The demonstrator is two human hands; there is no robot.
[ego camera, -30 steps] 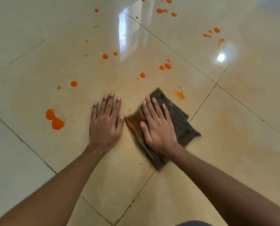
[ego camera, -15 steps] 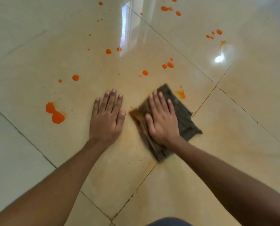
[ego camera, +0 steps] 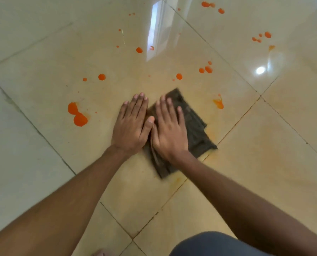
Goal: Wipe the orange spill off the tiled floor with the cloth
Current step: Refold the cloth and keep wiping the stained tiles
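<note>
- Dark brown cloth (ego camera: 194,130), folded flat and rumpled, lying on the tiled floor (ego camera: 264,163) at mid-frame, its near corner across a grout line.
- Right hand (ego camera: 169,132) spread flat on the cloth, fingers extended, pressing rather than gripping.
- Left hand (ego camera: 132,126) flat on bare tile just beside it, open, thumb against the right hand and at the cloth's edge.
- Orange spill (ego camera: 77,115) scattered: one large double blob well left of the hands, a smeared splash (ego camera: 218,103) right of the cloth, roughly fifteen smaller round drops beyond.
- Faint orange film on tile around and right of the cloth.
- One cloth, two hands.
</note>
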